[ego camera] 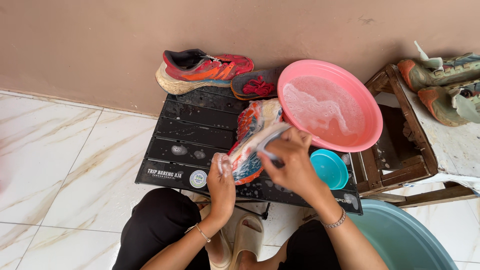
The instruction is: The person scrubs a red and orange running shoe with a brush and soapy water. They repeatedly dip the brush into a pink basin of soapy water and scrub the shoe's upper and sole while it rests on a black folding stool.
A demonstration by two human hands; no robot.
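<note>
1. The work in hand looks like the scrubbing stage of a wash: a soapy running shoe (252,140) is held over a black folding table (200,135) and worked with a brush (272,140).
2. The left hand (221,182) is closed around the heel end of the shoe, foam over the fingers, and holds it tilted with the toe pointing away toward the wall.
3. The right hand (291,162) is clenched on the brush, whose pale handle lies across the side of the shoe; the bristles appear to press on the upper, though lather hides the exact contact.
4. As a judgement, the next stroke calls for a firm hold at the heel, so the slippery shoe does not twist, and for more soapy water from the pink basin (372,125) just beside it.
5. A small teal bowl (330,170) sits on the table near the right wrist.
6. The second red shoe (202,70), an insole with red laces (257,86) on it, lies by the wall at the table's far edge, not yet lathered.
</note>
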